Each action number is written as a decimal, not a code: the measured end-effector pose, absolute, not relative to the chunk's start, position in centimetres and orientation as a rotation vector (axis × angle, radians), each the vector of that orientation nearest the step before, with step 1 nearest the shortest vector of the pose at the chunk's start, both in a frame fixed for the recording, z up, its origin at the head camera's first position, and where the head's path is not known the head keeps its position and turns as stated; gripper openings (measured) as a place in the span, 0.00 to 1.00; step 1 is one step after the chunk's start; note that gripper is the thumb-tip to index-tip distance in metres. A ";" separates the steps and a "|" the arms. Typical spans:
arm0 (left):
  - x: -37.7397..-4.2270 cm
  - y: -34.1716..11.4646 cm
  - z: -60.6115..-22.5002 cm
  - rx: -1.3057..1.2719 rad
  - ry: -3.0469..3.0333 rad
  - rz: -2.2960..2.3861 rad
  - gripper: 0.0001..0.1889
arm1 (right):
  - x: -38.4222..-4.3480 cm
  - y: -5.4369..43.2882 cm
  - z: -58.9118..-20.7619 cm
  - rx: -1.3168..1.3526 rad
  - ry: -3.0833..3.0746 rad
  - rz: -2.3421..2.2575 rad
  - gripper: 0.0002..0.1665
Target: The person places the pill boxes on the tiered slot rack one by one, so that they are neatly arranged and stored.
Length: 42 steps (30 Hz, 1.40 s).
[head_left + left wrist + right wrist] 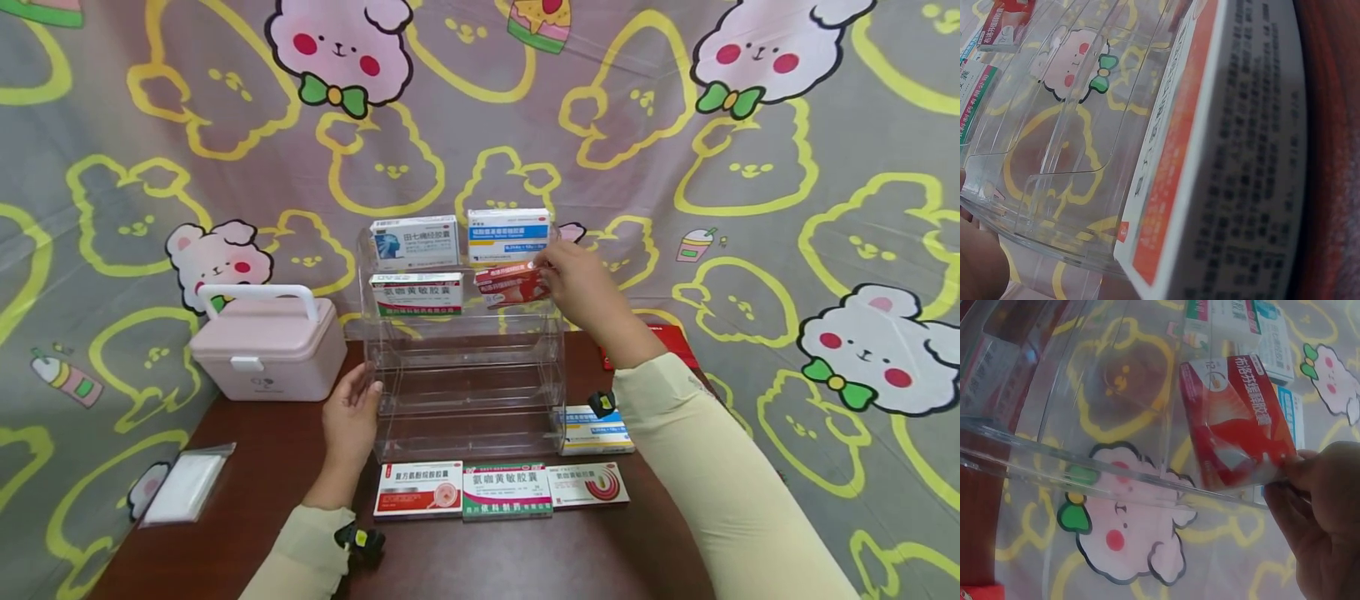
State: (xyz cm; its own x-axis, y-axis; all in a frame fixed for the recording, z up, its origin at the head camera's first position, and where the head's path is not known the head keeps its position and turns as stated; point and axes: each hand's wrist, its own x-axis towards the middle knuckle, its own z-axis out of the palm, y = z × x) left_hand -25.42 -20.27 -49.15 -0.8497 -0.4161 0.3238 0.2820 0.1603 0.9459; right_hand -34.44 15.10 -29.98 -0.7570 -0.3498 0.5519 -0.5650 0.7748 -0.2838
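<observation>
My right hand (581,279) pinches the right end of a red medicine box (510,284) between thumb and fingers. In the right wrist view the red box (1238,422) is slightly tilted in front of the clear rack's second tier from the top. My left hand (354,425) grips the left side edge of the clear stepped display rack (468,400). A grey-white box (415,242) and a blue-white box (510,237) stand on the top tier. Left of the red box, on the same tier, is a green-white box (417,294).
Before the rack lie an orange-white box (418,489), a green-white box (507,491) and a white box with red arcs (588,484). Another blue-white box (596,431) is at the right. A pink handled case (262,346) and a white packet (187,486) are left; something red (673,342) lies behind right.
</observation>
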 end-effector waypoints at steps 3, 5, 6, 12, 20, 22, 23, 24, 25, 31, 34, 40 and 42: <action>-25.3 -20.2 -49.1 0.138 -1.915 -1.748 0.22 | -34.3 14.9 -30.0 0.687 -2.512 0.568 0.08; -25.2 -20.1 -49.0 0.137 -1.915 -1.748 0.22 | -34.4 14.7 -30.1 0.706 -2.508 0.548 0.07; -25.2 -20.1 -49.0 0.133 -1.911 -1.753 0.23 | -34.4 14.7 -30.1 0.719 -2.503 0.536 0.06; -25.1 -20.1 -48.9 0.112 -1.906 -1.766 0.23 | -34.5 14.4 -30.4 0.769 -2.496 0.446 0.05; -25.2 -20.3 -49.2 0.100 -1.912 -1.736 0.23 | -34.4 14.1 -30.6 0.737 -2.556 0.421 0.09; -25.2 -20.3 -49.2 0.090 -1.921 -1.721 0.23 | -34.3 14.2 -30.7 0.726 -2.574 0.445 0.12; -25.2 -20.3 -49.2 0.086 -1.924 -1.717 0.23 | -34.2 14.2 -30.8 0.724 -2.574 0.461 0.13; -25.2 -20.3 -49.2 0.085 -1.924 -1.716 0.23 | -34.2 14.3 -30.9 0.724 -2.568 0.479 0.15; -25.2 -20.3 -49.2 0.086 -1.922 -1.720 0.23 | -34.2 14.4 -31.0 0.733 -2.554 0.494 0.16; -25.2 -20.3 -49.1 0.092 -1.919 -1.732 0.23 | -33.0 16.2 -32.9 0.797 -2.346 0.636 0.18; -25.2 -20.3 -49.1 0.087 -1.927 -1.723 0.23 | -31.8 17.8 -34.5 0.756 -2.266 0.719 0.20; -25.3 -20.4 -49.2 0.091 -1.915 -1.732 0.22 | -30.0 21.4 -38.5 0.625 -2.301 0.806 0.19; -25.2 -20.4 -49.2 0.103 -1.916 -1.733 0.22 | -29.6 22.7 -39.9 0.599 -2.403 0.836 0.20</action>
State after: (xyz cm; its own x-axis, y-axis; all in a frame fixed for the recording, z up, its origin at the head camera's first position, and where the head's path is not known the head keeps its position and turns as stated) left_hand -25.16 -20.36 -49.17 -0.8463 -0.4086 0.3417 0.2991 0.1662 0.9396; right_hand -29.65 22.66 -39.93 -0.7662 -0.2321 0.5992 -0.5538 0.7114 -0.4327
